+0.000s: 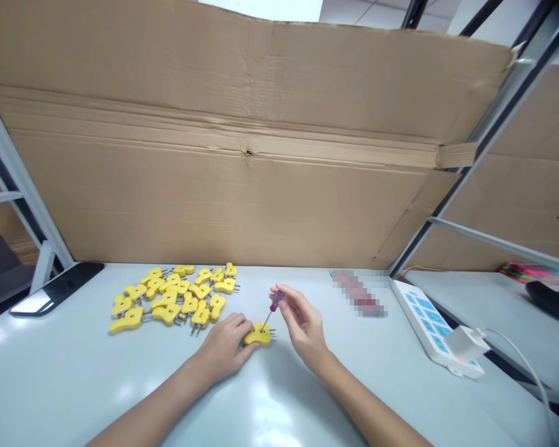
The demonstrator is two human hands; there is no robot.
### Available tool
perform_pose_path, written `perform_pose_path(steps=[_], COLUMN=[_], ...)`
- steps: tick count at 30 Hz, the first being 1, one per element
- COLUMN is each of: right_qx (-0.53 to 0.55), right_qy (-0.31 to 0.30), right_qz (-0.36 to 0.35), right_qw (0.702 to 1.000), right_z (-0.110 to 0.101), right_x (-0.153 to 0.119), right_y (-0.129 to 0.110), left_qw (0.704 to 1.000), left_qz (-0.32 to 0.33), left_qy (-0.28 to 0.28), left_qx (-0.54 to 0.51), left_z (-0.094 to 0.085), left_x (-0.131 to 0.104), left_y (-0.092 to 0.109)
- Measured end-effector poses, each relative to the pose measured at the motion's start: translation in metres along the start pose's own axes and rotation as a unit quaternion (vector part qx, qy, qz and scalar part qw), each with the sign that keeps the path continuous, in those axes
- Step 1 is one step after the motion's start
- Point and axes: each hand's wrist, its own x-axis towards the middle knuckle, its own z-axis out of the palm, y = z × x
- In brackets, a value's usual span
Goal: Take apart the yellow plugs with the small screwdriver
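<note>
My left hand [228,344] is closed on the rear end of a yellow plug [259,335], which lies on the white table with its metal prongs pointing right. Between the fingertips of my right hand [304,324] is a small screwdriver [274,303] with a dark red and purple handle. Its thin shaft slants down to the left, and the tip meets the upper face of the plug near the middle. Whether the tip sits in a screw is too small to tell. Left of my hands lies a loose group of similar yellow plugs [168,298], several with prongs showing.
A cardboard wall [242,205] closes off the back of the table [65,379]. On the right lies a white power strip [428,323] with a white charger [466,343] and cable plugged in. A black phone-like slab [74,282] lies far left. A blurred-out reddish item [358,293] sits back right.
</note>
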Motion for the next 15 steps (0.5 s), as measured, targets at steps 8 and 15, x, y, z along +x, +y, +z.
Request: perform_pose_path(steps=[8,15], right_qx=[-0.062,0.005], right_qy=[0.048,-0.018], right_qz=[-0.06,0.019], right_qw=[0.995,1.0], right_z=[0.0028,0.0005], right_x=[0.001,-0.0029], right_y=[-0.0007,-0.0019], left_qw=[1.0,1.0], left_qz=[0.007,0.002], left_qy=[0.012,0.012], left_qx=[0.006,0.005], left_z=[0.0002,-0.0003], left_x=[0.0001,-0.0003], left_y=[0.0003,0.0011])
